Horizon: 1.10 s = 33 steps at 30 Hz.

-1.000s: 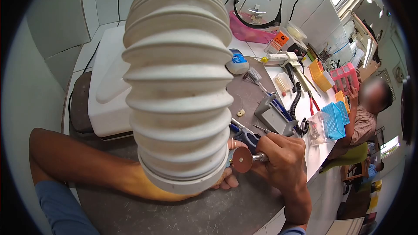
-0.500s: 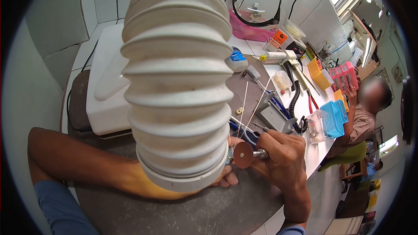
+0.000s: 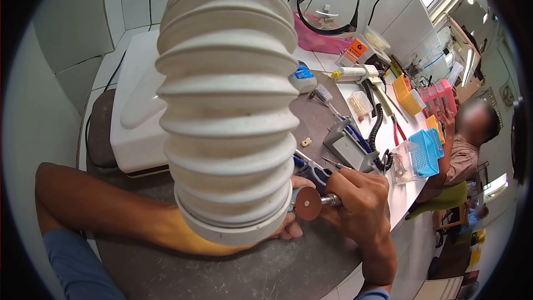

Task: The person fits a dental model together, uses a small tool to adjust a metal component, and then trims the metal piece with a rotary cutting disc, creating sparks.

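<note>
A rotary handpiece [image 3: 331,200] with a reddish-brown disc [image 3: 307,203] at its tip is gripped in my right hand [image 3: 358,200], fingers wrapped round it. Just left of the disc, my left hand [image 3: 288,226] is closed round a small light-blue piece [image 3: 296,195], partly covered by the disc. A large white ribbed hose [image 3: 230,105] hangs in front and hides most of my left hand. Both hands are low over the dark grey work surface [image 3: 222,275]. A small cream-coloured piece [image 3: 306,142] lies beyond them.
Behind the hands are a grey holder [image 3: 344,144] with blue tools, a brush [image 3: 322,94] and red-handled pliers [image 3: 398,130]. A white box-shaped unit [image 3: 139,100] is at left. Blue baskets [image 3: 425,150] stand at right, near a seated person [image 3: 463,150].
The light streaks that rose from the disc are gone. The disc has shifted slightly down and left, and more of the light-blue piece shows behind it.
</note>
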{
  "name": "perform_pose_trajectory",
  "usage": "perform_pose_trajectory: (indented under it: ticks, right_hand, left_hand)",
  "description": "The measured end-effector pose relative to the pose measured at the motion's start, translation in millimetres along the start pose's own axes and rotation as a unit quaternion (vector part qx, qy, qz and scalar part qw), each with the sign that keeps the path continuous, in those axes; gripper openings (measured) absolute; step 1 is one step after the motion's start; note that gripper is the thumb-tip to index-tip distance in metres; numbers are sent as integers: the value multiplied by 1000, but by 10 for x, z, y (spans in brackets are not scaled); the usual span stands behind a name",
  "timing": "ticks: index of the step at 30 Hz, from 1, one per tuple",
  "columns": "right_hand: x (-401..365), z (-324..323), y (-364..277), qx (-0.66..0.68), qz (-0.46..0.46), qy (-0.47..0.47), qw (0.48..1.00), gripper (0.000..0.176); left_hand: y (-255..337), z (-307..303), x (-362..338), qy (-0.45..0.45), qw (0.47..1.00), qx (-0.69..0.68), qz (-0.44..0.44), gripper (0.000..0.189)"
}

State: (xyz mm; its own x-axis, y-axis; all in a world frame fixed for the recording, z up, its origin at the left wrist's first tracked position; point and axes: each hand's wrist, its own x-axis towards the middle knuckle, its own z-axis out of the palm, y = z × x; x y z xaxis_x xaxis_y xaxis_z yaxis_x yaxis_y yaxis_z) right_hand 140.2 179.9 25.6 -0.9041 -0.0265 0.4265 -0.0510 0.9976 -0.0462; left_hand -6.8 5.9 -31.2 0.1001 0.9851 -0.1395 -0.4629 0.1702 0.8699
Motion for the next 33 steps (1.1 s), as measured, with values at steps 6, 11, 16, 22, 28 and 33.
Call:
perform_pose_trajectory:
  ticks: [6,11,16,22,28,33]
  right_hand:
    - [-15,-3,20,-17,1,-6,1000,46]
    - [-16,-10,20,-19,9,-16,1000,47]
    - [-7,-19,8,-12,7,-23,1000,46]
    - [1,31,-8,17,19,12,1000,41]
    - [-1,28,0,15,17,12,1000,41]
    - [-8,38,7,15,16,15,1000,41]
  left_hand:
    - [35,-11,32,-28,995,80,57,51]
    - [14,-39,6,-50,990,117,60,50]
    - [-89,-110,-20,-76,977,185,67,50]
    - [-99,-72,10,-21,968,215,125,50]
    - [-17,-22,-9,-10,974,199,107,50]
    - [26,1,-14,-17,978,190,85,49]
